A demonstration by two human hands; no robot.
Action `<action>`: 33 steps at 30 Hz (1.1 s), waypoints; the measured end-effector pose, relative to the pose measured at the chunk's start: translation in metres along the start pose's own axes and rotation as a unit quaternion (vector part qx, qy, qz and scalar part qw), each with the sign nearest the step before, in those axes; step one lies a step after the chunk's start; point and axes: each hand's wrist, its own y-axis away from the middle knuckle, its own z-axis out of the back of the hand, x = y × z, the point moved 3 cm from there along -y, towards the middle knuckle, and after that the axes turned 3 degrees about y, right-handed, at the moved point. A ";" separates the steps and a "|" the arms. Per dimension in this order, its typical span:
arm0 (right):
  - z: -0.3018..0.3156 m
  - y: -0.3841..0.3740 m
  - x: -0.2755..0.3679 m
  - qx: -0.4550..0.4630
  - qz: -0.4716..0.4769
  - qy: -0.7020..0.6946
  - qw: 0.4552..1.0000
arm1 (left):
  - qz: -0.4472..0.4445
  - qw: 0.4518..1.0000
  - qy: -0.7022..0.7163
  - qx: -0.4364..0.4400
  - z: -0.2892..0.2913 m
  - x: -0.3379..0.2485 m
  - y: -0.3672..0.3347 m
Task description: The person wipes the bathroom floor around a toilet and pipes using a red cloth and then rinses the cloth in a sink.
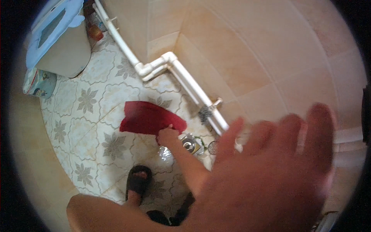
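Note:
Low over the tiled floor, my left hand (168,136) is closed on the near edge of a dark red cloth (148,118), which spreads out to the upper left. Beside this hand are a round metal floor drain (188,145) and a crumpled piece of clear plastic (165,154). A small round perforated piece (213,147) lies just right of the drain, partly covered. My right hand (270,170) is raised close to the camera, large and blurred, fingers up and apart, with nothing seen in it. It hides part of my left forearm and the floor behind.
White pipes (189,83) run along the tiled wall (232,50), with a grey scouring pad (205,114) by a valve. A bin (69,54) with a light blue rim and a printed package (39,83) stand upper left. My foot in a black sandal (139,179) is below the cloth.

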 end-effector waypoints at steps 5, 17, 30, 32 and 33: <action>-0.013 -0.010 0.016 -0.004 -0.002 0.013 1.000 | 0.015 0.999 0.025 -0.022 -0.015 -0.019 0.016; -0.019 -0.001 0.012 -0.026 -0.057 0.051 0.997 | 0.115 0.940 -0.025 -0.321 -0.002 -0.075 0.124; -0.192 0.116 0.138 -0.142 0.007 0.156 0.977 | 0.344 0.847 -0.307 -0.264 -0.012 0.268 0.321; -0.218 0.125 0.151 -0.061 0.000 0.086 0.994 | 0.238 0.856 -0.446 -0.110 -0.046 0.304 0.328; -0.215 0.122 0.146 -0.057 0.006 0.093 0.994 | 0.244 0.854 -0.445 -0.116 -0.054 0.309 0.331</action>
